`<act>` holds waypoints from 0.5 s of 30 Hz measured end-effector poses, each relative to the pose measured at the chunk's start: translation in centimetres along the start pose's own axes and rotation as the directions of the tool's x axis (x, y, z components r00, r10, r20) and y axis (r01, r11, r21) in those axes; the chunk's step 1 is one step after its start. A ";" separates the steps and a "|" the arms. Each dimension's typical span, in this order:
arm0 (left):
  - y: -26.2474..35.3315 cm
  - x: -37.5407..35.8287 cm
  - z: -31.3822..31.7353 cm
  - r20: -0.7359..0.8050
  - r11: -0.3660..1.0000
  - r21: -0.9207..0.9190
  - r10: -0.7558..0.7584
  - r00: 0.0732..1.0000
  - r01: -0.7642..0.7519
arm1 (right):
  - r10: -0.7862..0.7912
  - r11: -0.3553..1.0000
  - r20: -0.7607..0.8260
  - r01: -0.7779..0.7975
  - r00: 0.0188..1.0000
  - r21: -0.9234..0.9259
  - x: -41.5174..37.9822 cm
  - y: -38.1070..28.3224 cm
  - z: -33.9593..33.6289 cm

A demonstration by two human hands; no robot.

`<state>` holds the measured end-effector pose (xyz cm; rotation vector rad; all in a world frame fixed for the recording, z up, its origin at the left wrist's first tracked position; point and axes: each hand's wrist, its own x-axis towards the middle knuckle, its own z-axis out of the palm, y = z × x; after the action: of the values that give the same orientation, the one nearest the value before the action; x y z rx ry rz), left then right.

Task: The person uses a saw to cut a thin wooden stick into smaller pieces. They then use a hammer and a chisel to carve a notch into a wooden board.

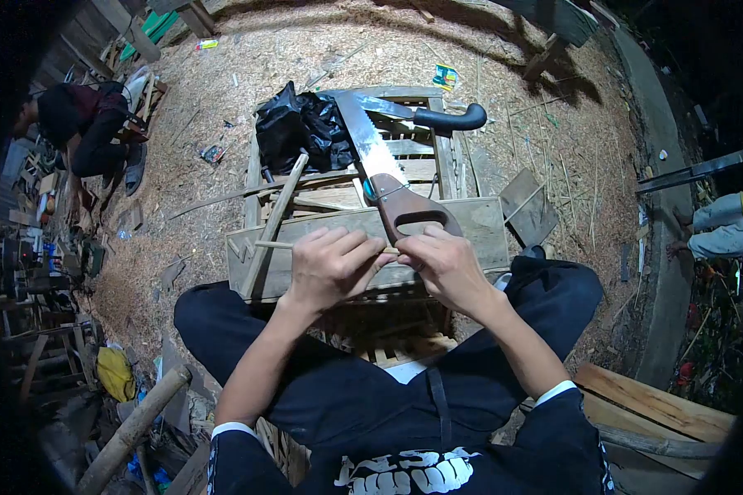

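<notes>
My left hand [330, 264] is closed around a thin wooden stick [274, 245], whose one end sticks out to the left of the fist. Close beside it, the fingertips of my right hand [444, 268] pinch the same stick near its other end. Both hands are above the near plank [479, 223] of a low wooden bench. Just beyond them lies a handsaw [421, 208] with a brown handle, its blade pointing away. A large knife with a black handle [450, 118] lies partly behind the saw blade. A black plastic bag [293, 132] sits at the bench's far left.
A narrow wooden strip [276, 223] leans across the bench's left side. Wood shavings [198, 107] cover the ground. One person [82, 128] crouches at the far left; another person's legs [718, 227] show at the right. Boards [652, 404] lie at the lower right, a pole [136, 429] at the lower left.
</notes>
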<state>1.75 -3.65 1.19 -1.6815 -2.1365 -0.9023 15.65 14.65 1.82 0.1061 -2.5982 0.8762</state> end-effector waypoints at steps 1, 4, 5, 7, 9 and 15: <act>0.0 0.2 -0.2 0.001 1.000 -0.020 0.016 1.000 -0.016 | 0.030 0.997 0.028 -0.032 0.999 0.067 -0.1 -0.2 -0.3; 0.2 -0.3 -0.4 0.025 0.996 -0.084 0.043 0.999 -0.040 | 0.012 0.990 0.126 -0.029 0.992 0.137 -0.9 -0.6 -1.0; 0.1 -0.3 -0.5 0.027 0.995 -0.086 0.043 0.999 -0.041 | 0.005 0.983 0.118 -0.026 0.993 0.181 -1.3 -0.6 -0.9; 0.1 -0.4 -0.7 0.036 0.989 -0.121 0.094 0.995 -0.089 | 0.005 0.978 0.165 -0.039 0.986 0.206 -1.6 -0.7 -1.1; 0.0 -0.5 -0.9 0.051 0.984 -0.156 0.099 0.994 -0.090 | 0.006 0.972 0.208 -0.054 0.978 0.228 -1.9 -0.9 -1.3; 0.7 -0.1 0.5 0.156 0.986 -0.165 0.041 0.987 -0.015 | 0.084 0.996 0.095 -0.086 0.992 0.021 -2.1 0.1 -1.1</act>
<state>2.52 -3.31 1.02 -1.9182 -2.1849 -0.9905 17.93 15.23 1.71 0.0445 -2.6968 0.9556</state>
